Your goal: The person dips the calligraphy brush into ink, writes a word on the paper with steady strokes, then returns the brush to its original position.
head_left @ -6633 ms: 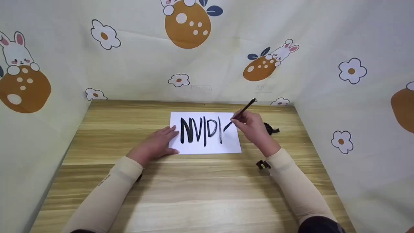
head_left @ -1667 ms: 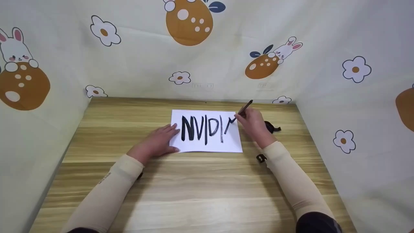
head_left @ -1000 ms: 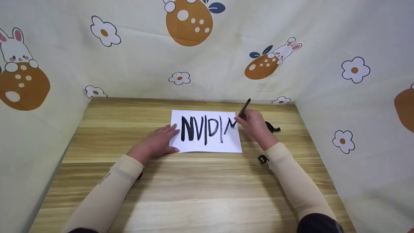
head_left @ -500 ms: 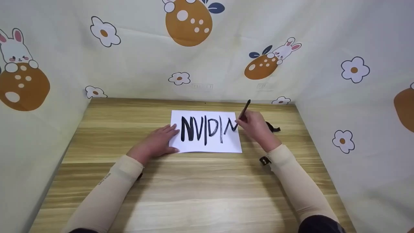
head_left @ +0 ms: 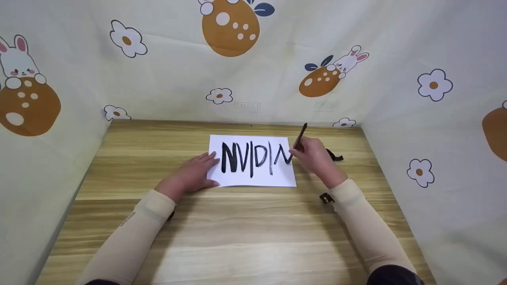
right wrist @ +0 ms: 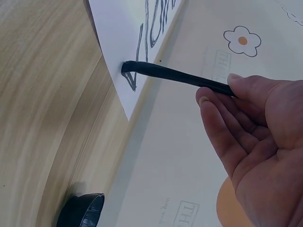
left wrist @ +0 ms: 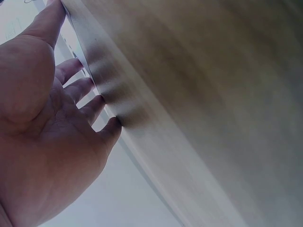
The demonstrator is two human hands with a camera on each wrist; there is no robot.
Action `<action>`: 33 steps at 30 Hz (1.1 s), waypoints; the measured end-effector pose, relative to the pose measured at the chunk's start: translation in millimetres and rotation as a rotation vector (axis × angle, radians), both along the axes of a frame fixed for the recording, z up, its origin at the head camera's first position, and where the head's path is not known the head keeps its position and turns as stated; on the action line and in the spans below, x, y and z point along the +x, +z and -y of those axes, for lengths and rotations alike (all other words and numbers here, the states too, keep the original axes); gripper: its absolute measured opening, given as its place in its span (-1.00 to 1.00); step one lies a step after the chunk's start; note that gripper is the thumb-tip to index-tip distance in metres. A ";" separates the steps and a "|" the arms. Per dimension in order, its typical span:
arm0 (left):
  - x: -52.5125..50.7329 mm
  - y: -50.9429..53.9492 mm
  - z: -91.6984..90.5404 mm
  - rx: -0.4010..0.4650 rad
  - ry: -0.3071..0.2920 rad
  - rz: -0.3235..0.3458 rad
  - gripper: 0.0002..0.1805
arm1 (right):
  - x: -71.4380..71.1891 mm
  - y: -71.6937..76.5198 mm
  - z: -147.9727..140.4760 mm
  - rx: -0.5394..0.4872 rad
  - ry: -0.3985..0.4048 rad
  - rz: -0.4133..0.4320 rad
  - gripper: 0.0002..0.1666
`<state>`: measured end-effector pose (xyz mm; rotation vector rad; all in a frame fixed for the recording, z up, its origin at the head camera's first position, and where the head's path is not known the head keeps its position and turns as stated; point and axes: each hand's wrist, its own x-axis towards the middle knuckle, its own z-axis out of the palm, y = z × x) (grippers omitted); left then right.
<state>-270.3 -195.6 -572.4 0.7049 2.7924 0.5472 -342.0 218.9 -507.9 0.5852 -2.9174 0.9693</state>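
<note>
A white sheet of paper (head_left: 253,180) lies on the wooden table, bearing bold black letters, NVIDI, and a zigzag stroke at its right end. My left hand (head_left: 190,172) rests on the sheet's left edge, fingers spread and thumb at the lower corner. In the left wrist view the fingertips (left wrist: 111,130) touch down along that edge. Between thumb and fingers, my right hand (head_left: 315,158) pinches a dark calligraphy brush (head_left: 301,134), tilted. The right wrist view shows the brush (right wrist: 175,75) with its black tip bent against the paper at the last stroke.
A small black ink dish (right wrist: 80,210) stands on the table (head_left: 253,237) right of the paper, partly hidden by the right hand in the head view. A black wrist device (head_left: 326,198) sits by the right cuff. Patterned curtains (head_left: 170,79) enclose the back and sides.
My right hand has moved down and toward me with the brush, lengthening the zigzag's last stroke. Earlier, only the upright before it stood there. The left hand has stayed on the paper.
</note>
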 end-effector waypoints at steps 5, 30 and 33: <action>0.0 -0.4 0.0 -0.002 0.001 0.002 -0.04 | 2.1 0.9 -1.9 -0.010 0.012 -0.001 -0.82; -0.1 0.3 0.4 -0.013 0.004 0.016 -0.04 | 8.9 21.2 -11.5 -0.116 -0.031 -0.048 -0.84; -1.1 -0.7 0.6 -0.015 0.004 0.017 -0.03 | 7.4 16.8 -9.0 -0.157 -0.010 -0.094 -0.89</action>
